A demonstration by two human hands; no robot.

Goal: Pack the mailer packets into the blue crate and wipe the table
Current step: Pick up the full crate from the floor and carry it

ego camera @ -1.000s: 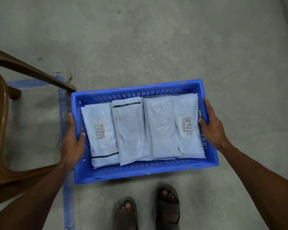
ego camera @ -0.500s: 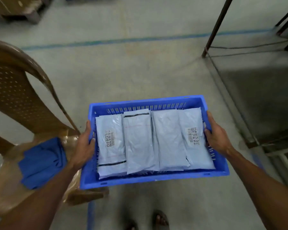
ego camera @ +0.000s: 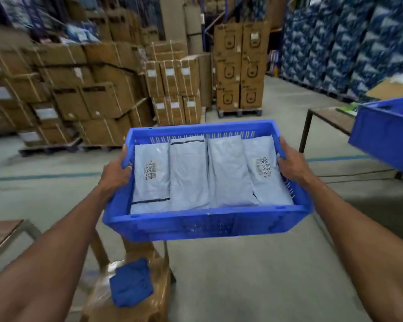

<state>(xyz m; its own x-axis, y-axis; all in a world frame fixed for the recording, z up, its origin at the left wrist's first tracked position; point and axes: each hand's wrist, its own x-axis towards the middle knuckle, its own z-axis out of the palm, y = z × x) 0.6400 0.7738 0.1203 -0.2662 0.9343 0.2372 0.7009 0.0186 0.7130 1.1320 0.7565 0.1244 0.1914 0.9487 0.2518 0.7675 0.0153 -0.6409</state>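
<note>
Carried clear of the floor: blue slotted plastic crate (ego camera: 207,225), long axis crosswise, between left hand (ego camera: 114,176) and right hand (ego camera: 293,167), fingers (ego camera: 124,159) curled over both end rims. Grey plastic mailer packets (ego camera: 189,175) lie inside. Brown worktop (ego camera: 330,118) sits ahead-right, nearer the right hand.

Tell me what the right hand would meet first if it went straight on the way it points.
The right hand grips the right end wall of the blue crate, pointing inward. Past that wall it would likely first meet the rightmost packet, the one with the barcode label, lying just inside.
</note>
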